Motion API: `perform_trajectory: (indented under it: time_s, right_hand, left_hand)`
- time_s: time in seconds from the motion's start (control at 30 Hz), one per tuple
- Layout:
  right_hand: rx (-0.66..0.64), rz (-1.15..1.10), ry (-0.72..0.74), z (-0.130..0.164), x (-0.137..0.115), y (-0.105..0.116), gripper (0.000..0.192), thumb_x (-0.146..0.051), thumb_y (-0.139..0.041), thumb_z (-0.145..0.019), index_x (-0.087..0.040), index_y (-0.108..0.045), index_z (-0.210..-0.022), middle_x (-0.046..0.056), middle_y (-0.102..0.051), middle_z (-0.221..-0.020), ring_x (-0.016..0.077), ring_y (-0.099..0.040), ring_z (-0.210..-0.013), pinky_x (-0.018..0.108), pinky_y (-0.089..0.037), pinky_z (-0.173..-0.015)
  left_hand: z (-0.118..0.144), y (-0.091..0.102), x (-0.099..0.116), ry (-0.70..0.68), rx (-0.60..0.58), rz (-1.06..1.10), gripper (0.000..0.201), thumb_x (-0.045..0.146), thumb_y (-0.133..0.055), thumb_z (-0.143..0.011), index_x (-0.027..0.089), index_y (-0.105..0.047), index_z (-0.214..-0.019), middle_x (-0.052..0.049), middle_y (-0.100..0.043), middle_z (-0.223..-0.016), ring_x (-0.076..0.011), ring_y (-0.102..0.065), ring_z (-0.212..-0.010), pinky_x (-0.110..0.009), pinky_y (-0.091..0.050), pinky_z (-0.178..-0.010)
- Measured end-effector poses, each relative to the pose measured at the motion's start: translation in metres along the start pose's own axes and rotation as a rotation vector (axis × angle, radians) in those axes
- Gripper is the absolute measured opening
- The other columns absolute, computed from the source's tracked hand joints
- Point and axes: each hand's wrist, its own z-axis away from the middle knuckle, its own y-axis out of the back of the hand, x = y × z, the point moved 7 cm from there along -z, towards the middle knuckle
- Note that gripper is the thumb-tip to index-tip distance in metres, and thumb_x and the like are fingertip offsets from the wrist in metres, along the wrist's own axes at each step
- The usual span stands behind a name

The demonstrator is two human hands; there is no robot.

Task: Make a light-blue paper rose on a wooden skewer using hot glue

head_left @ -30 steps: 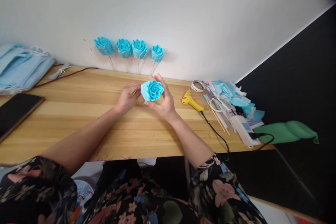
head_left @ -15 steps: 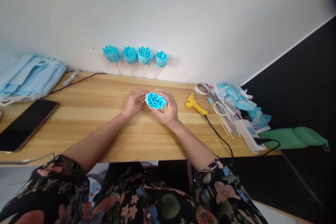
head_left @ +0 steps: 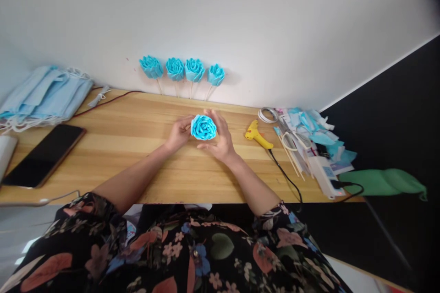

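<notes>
A blue rose (head_left: 203, 127), folded from mask-like fabric, faces up over the middle of the wooden table. My left hand (head_left: 179, 132) is closed at its left side, fingertips tucked behind the petals, where any stem is hidden. Around its right side my right hand (head_left: 222, 139) curves in a loose C, thumb stretched out below the bloom and fingers apart above it. Whether those fingers touch the petals I cannot tell. Several similar blue roses on sticks (head_left: 175, 69) lean against the wall behind.
Right of my hands lies a yellow glue gun (head_left: 258, 135) with a black cord. Beyond it are a tape roll (head_left: 268, 115), scissors (head_left: 291, 140), wooden sticks (head_left: 290, 158), fabric scraps (head_left: 309, 121) and a power strip (head_left: 323, 176). At left are stacked blue masks (head_left: 44, 94) and a phone (head_left: 44, 155).
The rose has turned to show its top more fully. My right thumb and fingers have spread away from the petals. The whole view has shifted slightly.
</notes>
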Motion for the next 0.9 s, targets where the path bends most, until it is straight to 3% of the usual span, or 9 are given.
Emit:
perform_trajectory:
  time_s: [0.17, 0.4, 0.5, 0.7, 0.9]
  right_hand:
    - [-0.040, 0.020, -0.013, -0.003, -0.005, 0.001, 0.096, -0.078, -0.063, -0.093, -0.037, -0.023, -0.171, 0.010, -0.064, -0.158, 0.0340, -0.054, -0.154, 0.063, -0.044, -0.126]
    - [0.034, 0.033, -0.073, -0.005, -0.011, 0.008, 0.061, -0.068, -0.070, -0.094, -0.034, -0.060, -0.144, 0.009, -0.078, -0.136, 0.0336, -0.068, -0.137, 0.060, -0.053, -0.116]
    - [0.093, -0.040, -0.072, -0.006, -0.012, 0.012, 0.062, -0.066, -0.076, -0.091, -0.037, -0.060, -0.143, 0.007, -0.078, -0.132, 0.0337, -0.068, -0.135, 0.061, -0.052, -0.117]
    - [0.094, -0.106, -0.149, -0.002, 0.005, 0.009, 0.088, -0.079, -0.075, -0.084, -0.035, -0.049, -0.156, 0.013, -0.065, -0.153, 0.0368, -0.057, -0.150, 0.061, -0.047, -0.124]
    - [0.088, -0.109, -0.186, 0.000, 0.011, 0.012, 0.056, -0.064, -0.059, -0.102, -0.032, -0.059, -0.148, 0.012, -0.070, -0.148, 0.0322, -0.057, -0.150, 0.058, -0.046, -0.126]
  left_hand:
    - [0.000, -0.001, 0.001, 0.005, -0.024, -0.002, 0.038, 0.059, -0.078, -0.090, 0.021, -0.080, -0.088, -0.010, -0.080, -0.095, -0.0300, -0.074, -0.092, -0.044, -0.060, -0.090]
    - [-0.001, -0.003, 0.005, 0.003, -0.040, -0.015, 0.046, 0.065, -0.071, -0.094, 0.020, -0.079, -0.086, -0.012, -0.080, -0.095, -0.0288, -0.074, -0.092, -0.042, -0.060, -0.087]
    - [-0.001, -0.001, 0.007, 0.007, -0.032, -0.041, 0.044, 0.062, -0.070, -0.096, 0.020, -0.079, -0.085, -0.012, -0.080, -0.095, -0.0278, -0.073, -0.090, -0.042, -0.059, -0.087]
    - [-0.005, 0.008, 0.007, 0.002, 0.036, -0.123, 0.038, 0.053, -0.067, -0.099, 0.021, -0.076, -0.081, -0.008, -0.076, -0.087, -0.0258, -0.069, -0.088, -0.042, -0.055, -0.090]
    - [-0.007, 0.006, 0.007, -0.009, -0.004, -0.139, 0.035, 0.046, -0.066, -0.099, 0.021, -0.072, -0.075, -0.007, -0.071, -0.079, -0.0222, -0.065, -0.079, -0.036, -0.052, -0.080]
